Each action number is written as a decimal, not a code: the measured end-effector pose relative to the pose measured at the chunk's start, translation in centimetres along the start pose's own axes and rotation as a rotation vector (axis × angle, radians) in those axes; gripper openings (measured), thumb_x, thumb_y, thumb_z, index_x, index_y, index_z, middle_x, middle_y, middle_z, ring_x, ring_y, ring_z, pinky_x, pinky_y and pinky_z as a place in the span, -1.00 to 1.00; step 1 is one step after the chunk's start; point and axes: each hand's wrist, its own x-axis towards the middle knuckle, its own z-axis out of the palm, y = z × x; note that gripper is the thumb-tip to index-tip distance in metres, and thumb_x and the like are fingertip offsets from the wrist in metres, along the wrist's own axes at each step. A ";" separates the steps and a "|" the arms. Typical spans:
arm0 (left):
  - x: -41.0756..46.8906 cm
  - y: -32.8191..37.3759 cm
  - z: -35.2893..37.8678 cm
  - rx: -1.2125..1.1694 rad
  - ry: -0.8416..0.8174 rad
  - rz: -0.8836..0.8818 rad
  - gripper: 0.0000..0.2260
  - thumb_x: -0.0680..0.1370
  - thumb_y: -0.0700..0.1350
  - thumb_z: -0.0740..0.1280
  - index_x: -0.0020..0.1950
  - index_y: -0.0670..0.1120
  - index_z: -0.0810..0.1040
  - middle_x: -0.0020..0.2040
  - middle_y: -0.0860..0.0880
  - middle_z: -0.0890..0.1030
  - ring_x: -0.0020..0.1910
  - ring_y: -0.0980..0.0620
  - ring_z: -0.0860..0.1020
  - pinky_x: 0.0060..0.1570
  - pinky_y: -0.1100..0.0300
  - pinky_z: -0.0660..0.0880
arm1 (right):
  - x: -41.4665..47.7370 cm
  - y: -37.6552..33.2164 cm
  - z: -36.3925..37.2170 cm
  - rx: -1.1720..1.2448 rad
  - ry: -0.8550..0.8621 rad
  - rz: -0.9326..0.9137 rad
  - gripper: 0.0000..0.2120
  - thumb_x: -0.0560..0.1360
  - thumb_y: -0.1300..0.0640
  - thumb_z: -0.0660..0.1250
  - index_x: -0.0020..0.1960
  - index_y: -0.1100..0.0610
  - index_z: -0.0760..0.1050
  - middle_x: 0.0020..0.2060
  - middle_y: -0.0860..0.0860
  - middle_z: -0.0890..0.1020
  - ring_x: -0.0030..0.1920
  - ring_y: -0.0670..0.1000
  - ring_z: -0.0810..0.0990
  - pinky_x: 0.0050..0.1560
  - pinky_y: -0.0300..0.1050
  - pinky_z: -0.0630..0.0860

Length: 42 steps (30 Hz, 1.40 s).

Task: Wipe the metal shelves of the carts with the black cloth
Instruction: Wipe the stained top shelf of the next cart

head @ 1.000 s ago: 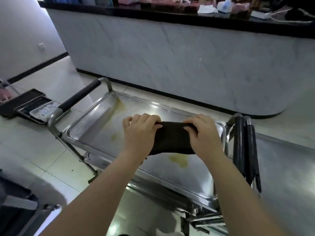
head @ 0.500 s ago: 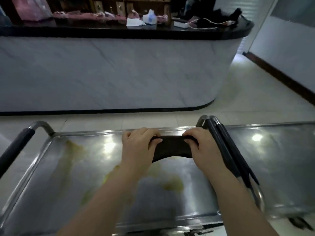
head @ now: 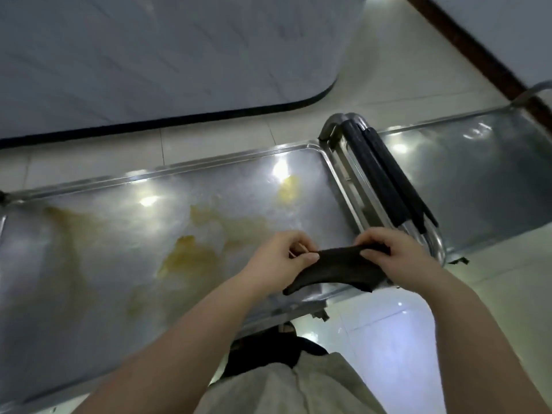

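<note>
The black cloth (head: 334, 268) hangs stretched between my two hands, above the near right corner of the left cart's top metal shelf (head: 98, 264). My left hand (head: 280, 258) pinches its left end, my right hand (head: 394, 255) grips its right end. Yellow-brown stains (head: 191, 255) are spread across the shelf, with a brighter yellow patch (head: 288, 189) near its far edge. A second cart's metal shelf (head: 466, 180) lies to the right, with no stains visible on it.
Two black padded push handles (head: 385, 177) stand side by side between the two carts. A marble-faced counter (head: 167, 55) with a dark base strip runs behind them. Pale floor tiles (head: 397, 330) surround the carts. A dark skirting board (head: 478, 52) crosses the upper right.
The view has tilted down and shifted. My hands have drawn the cloth back toward me, from the shelf's far rim to its near right corner. My left-hand grip is now a fingertip pinch.
</note>
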 end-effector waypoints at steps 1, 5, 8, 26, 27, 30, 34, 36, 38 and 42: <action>0.3 -0.3 0.6 -0.058 -0.039 -0.027 -0.86 0.57 -0.06 0.40 -0.14 0.15 0.53 -0.19 0.17 0.56 -0.28 0.27 0.51 -0.31 0.41 0.38 | 0.2 0.4 -0.5 -0.001 -0.030 0.035 -0.82 0.57 0.21 0.33 -0.07 -0.06 0.59 -0.17 -0.17 0.60 -0.10 -0.12 0.56 -0.18 -0.19 0.47; 2.4 -2.6 3.0 -0.118 0.011 -0.121 -0.94 0.56 -0.11 0.41 -0.04 0.03 0.56 -0.17 0.15 0.59 -0.18 0.25 0.55 -0.12 0.31 0.50 | 4.0 3.2 0.6 -0.092 -0.072 0.119 -0.86 0.59 0.19 0.31 -0.03 -0.03 0.57 -0.10 -0.13 0.60 -0.03 -0.11 0.55 -0.11 -0.16 0.44; 4.2 -7.2 3.9 0.103 0.143 -0.111 -0.83 0.55 -0.18 0.37 0.12 0.00 0.57 0.04 0.02 0.59 0.13 0.02 0.52 0.18 0.08 0.47 | 8.1 6.9 5.0 -0.333 -0.070 0.136 -0.76 0.61 0.11 0.27 0.26 -0.07 0.50 0.20 0.00 0.56 0.26 0.08 0.48 0.24 0.05 0.43; 8.7 -19.1 -2.5 0.914 0.303 -0.335 -0.47 0.61 0.30 -0.20 0.57 0.28 -0.23 0.63 0.02 -0.18 0.59 -0.18 -0.19 0.38 -0.47 -0.23 | 9.2 11.3 15.1 -0.823 -0.081 -0.073 -0.36 0.50 -0.47 -0.26 0.54 -0.35 -0.22 0.61 -0.06 -0.05 0.54 0.36 -0.20 0.39 0.53 -0.22; 8.8 -19.2 -2.5 0.907 0.315 -0.328 -0.46 0.60 0.30 -0.20 0.57 0.29 -0.23 0.63 0.02 -0.17 0.59 -0.18 -0.19 0.38 -0.47 -0.22 | 11.3 10.4 14.7 -0.827 -0.064 -0.074 -0.36 0.49 -0.49 -0.28 0.53 -0.36 -0.26 0.61 -0.07 -0.09 0.54 0.35 -0.22 0.38 0.53 -0.24; 9.3 -19.3 -2.5 0.889 0.338 -0.317 -0.48 0.60 0.30 -0.20 0.56 0.31 -0.24 0.63 0.06 -0.16 0.59 -0.14 -0.20 0.39 -0.45 -0.24 | 20.8 6.8 13.3 -0.836 -0.020 -0.087 -0.36 0.45 -0.50 -0.29 0.45 -0.39 -0.43 0.57 -0.13 -0.30 0.52 0.31 -0.35 0.38 0.50 -0.32; 10.2 -19.3 -2.7 0.876 0.360 -0.335 -0.48 0.60 0.28 -0.20 0.55 0.32 -0.25 0.62 0.10 -0.21 0.59 -0.12 -0.23 0.38 -0.45 -0.23 | 32.7 1.2 12.5 -0.808 0.011 -0.101 -0.35 0.51 -0.48 -0.18 0.52 -0.36 -0.30 0.58 -0.12 -0.25 0.53 0.32 -0.30 0.38 0.51 -0.31; 10.5 -19.2 -3.0 0.873 0.353 -0.346 -0.48 0.62 0.27 -0.18 0.56 0.31 -0.25 0.62 0.09 -0.23 0.58 -0.12 -0.26 0.38 -0.45 -0.24 | 35.2 -0.3 12.5 -0.803 -0.002 -0.113 -0.35 0.52 -0.46 -0.16 0.53 -0.35 -0.26 0.59 -0.11 -0.22 0.54 0.32 -0.29 0.38 0.52 -0.29; 10.7 -19.2 -3.3 0.867 0.351 -0.360 -0.48 0.62 0.26 -0.17 0.56 0.31 -0.26 0.61 0.09 -0.24 0.58 -0.11 -0.27 0.38 -0.45 -0.26 | 35.4 -0.5 12.7 -0.802 -0.006 -0.127 -0.35 0.52 -0.46 -0.15 0.54 -0.33 -0.25 0.59 -0.11 -0.21 0.54 0.32 -0.28 0.39 0.51 -0.29; 10.7 -18.8 -3.3 0.864 0.332 -0.375 -0.47 0.62 0.25 -0.17 0.55 0.29 -0.29 0.61 0.06 -0.25 0.58 -0.13 -0.28 0.38 -0.44 -0.25 | 28.4 3.4 13.2 -0.798 -0.021 -0.154 -0.35 0.52 -0.45 -0.19 0.54 -0.32 -0.26 0.60 -0.08 -0.18 0.54 0.31 -0.27 0.40 0.50 -0.28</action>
